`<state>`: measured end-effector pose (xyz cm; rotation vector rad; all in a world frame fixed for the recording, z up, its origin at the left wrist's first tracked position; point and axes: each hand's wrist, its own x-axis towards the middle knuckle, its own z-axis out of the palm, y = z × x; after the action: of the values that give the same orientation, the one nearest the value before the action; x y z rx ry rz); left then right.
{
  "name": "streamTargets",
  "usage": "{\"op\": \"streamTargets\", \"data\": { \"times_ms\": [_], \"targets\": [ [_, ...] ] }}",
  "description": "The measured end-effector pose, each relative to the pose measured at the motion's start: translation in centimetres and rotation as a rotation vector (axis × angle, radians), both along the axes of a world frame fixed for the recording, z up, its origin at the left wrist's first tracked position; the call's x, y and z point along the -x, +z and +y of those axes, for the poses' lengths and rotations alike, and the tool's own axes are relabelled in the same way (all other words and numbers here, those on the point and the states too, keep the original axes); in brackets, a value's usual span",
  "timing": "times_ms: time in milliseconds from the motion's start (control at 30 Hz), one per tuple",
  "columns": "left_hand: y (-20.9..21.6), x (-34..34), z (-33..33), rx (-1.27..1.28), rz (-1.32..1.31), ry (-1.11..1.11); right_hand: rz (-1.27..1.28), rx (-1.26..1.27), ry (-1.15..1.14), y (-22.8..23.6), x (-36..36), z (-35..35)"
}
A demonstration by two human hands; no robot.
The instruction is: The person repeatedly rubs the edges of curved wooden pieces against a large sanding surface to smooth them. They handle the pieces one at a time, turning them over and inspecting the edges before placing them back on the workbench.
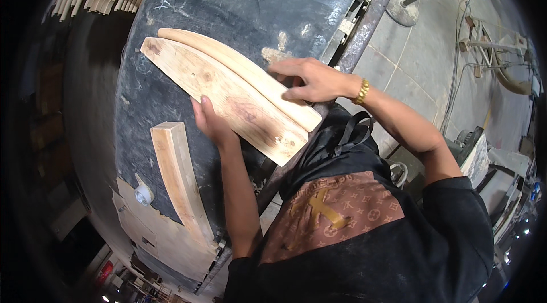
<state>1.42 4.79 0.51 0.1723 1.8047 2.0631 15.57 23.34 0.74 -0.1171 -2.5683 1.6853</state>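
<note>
On the dark worktable (239,1), the left hand (212,123) presses flat, fingers spread, against the near edge of the wide curved plank (228,95), while the right hand (310,78) rests loosely open on the narrower curved strip (239,66) lying flush beyond it, apparently being aligned; next comes holding both steady.

Pale, bare, matt wood is seen in the two curved pieces (228,89) and the thick curved block (179,180); the dark worktop (239,6) looks scuffed and chalk-smeared, edged by a dull metal rail (364,26)
</note>
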Motion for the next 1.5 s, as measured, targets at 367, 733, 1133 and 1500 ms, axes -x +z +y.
{"op": "streamTargets", "data": {
  "times_ms": [367,733,1133,1500],
  "targets": [
    [0.8,-4.3,-0.6,0.202,0.026,-0.007,-0.038,-0.013,-0.094,-0.2,-1.3,-2.2],
    [2.1,-3.4,-2.1,0.207,-0.067,-0.140,-0.161,0.045,-0.045,0.0,2.2,2.3],
    [4.6,-4.3,-3.6,0.455,-0.391,-0.160,-0.168,0.130,0.205,-2.5,2.5,7.1],
    [3.2,-4.4,-5.4,0.424,-0.248,-0.285,-0.125,0.113,0.164,-1.1,3.2,3.7]
  ]
}}
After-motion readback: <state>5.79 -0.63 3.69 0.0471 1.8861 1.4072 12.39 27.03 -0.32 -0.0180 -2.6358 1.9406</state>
